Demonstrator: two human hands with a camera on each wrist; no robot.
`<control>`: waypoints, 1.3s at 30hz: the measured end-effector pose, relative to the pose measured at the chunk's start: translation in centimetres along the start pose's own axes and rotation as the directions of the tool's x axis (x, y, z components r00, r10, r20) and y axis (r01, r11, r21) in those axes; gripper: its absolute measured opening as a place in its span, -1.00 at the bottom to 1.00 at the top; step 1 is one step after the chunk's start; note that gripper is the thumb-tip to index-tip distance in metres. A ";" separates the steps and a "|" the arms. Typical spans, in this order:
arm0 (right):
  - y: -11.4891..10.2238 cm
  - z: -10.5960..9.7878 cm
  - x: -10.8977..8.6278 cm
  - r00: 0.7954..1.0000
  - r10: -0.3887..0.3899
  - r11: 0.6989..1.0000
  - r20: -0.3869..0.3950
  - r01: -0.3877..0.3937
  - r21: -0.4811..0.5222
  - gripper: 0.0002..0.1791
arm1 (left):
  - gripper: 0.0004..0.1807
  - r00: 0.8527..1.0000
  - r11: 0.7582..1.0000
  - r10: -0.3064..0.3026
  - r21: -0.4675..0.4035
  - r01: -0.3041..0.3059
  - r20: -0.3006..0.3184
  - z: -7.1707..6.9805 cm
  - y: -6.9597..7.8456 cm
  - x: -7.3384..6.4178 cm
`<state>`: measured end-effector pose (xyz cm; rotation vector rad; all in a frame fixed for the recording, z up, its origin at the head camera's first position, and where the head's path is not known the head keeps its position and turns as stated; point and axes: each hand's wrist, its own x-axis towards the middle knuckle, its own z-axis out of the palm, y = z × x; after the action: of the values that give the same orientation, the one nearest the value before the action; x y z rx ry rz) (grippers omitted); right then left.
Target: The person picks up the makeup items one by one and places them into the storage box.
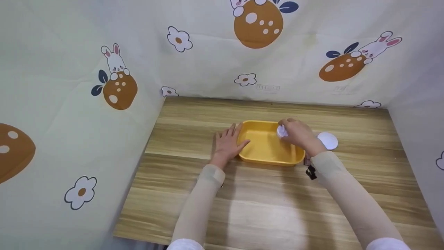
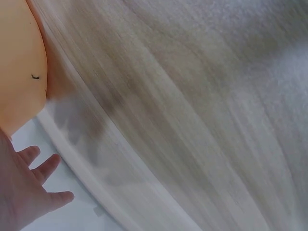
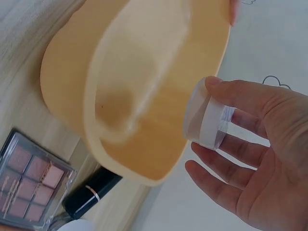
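My right hand (image 1: 298, 133) pinches a small round jar (image 3: 207, 115) between thumb and fingers. The jar has white and clear parts and is held tilted over the right part of a yellow plastic basin (image 1: 265, 161). What the jar holds cannot be made out. At the basin's left rim, my left hand (image 1: 227, 144) rests with its fingers spread and straight. In the left wrist view that hand (image 2: 33, 192) shows beside the basin's outer wall (image 2: 21, 62). The basin's visible floor holds nothing.
A white round disc (image 1: 327, 140) lies right of the basin on the wood-grain table (image 1: 187, 139). Near the basin's right end are an eyeshadow palette (image 3: 31, 183) and a black tube (image 3: 91, 192) with a silver band. Patterned cloth walls (image 1: 208, 59) stand around the table.
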<state>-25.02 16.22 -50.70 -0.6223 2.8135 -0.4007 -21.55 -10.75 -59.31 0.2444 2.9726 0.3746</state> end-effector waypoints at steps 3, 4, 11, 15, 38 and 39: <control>-0.4 0.5 0.3 1.000 -0.003 1.000 0.001 0.003 0.002 -0.43 | -0.13 1.000 1.000 0.005 -0.001 -0.005 -0.006 -0.1 0.1 -0.1; -0.5 0.7 0.4 1.000 -0.004 1.000 0.003 0.004 0.002 -0.43 | -0.13 1.000 1.000 0.004 0.000 -0.004 -0.003 -0.1 0.1 -0.1; -1.0 1.9 1.0 1.000 -0.023 1.000 0.003 0.023 -0.009 -0.40 | -0.12 1.000 1.000 -0.011 0.025 0.010 0.013 0.1 0.1 -0.2; -1.4 2.3 1.4 1.000 -0.007 1.000 0.022 0.007 -0.003 -0.40 | -0.13 1.000 1.000 -0.018 0.023 0.017 0.017 0.0 0.2 -0.2; -3.2 5.3 3.4 0.999 -0.034 0.999 0.034 0.033 0.015 -0.42 | -0.14 0.999 0.999 -0.039 0.036 0.038 0.020 0.1 0.2 0.1; -3.2 5.5 3.4 0.999 -0.036 0.999 0.030 0.036 0.016 -0.42 | -0.14 0.999 0.999 -0.036 0.033 0.035 0.015 0.1 0.2 0.1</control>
<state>-25.29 10.75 -55.40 -0.6712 2.7714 -0.4163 -21.57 -10.57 -59.40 0.1964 2.9658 0.3187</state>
